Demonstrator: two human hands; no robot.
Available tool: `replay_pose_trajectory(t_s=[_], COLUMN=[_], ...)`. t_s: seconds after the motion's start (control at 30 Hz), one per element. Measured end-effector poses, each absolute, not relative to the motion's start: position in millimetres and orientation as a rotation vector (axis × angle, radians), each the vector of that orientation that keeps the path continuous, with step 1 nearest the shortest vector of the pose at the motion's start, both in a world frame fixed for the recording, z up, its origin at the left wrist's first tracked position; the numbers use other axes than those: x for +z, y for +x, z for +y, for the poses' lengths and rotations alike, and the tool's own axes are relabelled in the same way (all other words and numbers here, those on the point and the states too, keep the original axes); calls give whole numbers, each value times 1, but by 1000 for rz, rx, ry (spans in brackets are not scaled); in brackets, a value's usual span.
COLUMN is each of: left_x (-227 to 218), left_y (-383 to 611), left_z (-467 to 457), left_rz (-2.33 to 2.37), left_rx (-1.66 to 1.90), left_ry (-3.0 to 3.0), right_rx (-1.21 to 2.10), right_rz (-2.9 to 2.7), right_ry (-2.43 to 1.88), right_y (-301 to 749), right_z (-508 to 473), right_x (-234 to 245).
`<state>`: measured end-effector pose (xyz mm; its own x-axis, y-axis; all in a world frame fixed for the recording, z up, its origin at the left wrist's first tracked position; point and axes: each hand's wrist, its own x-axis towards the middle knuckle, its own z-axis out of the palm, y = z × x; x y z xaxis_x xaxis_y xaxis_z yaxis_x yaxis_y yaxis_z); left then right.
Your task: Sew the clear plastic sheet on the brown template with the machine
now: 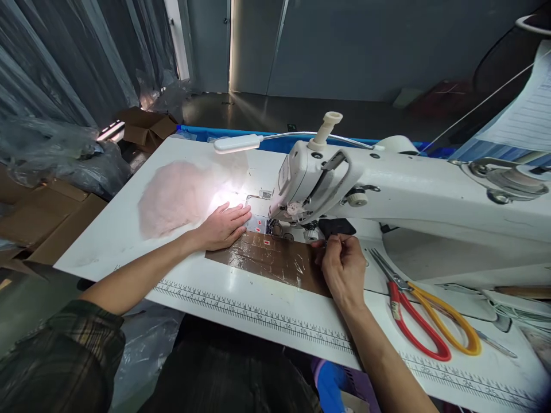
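Note:
A white sewing machine (387,183) stands on a white table (129,229). My left hand (224,225) lies flat, fingers stretched out, beside the needle area, its fingertips at the left end of a brown taped patch (271,258) on the table. At the patch's right end, under the machine head, my right hand (342,267) is curled with its fingers pinched; what they hold is too small to make out. A small lamp (236,143) on a gooseneck lights the spot by my left hand.
Two pairs of scissors, red-handled (413,321) and yellow-handled (451,324), lie crossed on the table at right. A pale pink fuzzy piece (172,195) lies at left. A ruler strip (258,315) runs along the front edge. Cardboard boxes (146,129) and plastic sheeting stand on the floor at left.

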<state>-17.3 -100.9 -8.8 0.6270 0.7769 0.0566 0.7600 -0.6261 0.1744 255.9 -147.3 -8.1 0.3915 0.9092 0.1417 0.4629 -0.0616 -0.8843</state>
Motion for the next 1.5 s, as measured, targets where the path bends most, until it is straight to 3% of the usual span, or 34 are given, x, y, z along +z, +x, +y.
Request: replay_pose_trajectory(t_s=[1.5], left_x=[-11], left_y=[-23], left_z=[-103], left_rz=[1264], left_rx=[249], left_ry=[2701], right_rx=[414], right_rz=[-1285], right_ry=[-1595], right_y=[255], right_z=[-158], right_x=[-14])
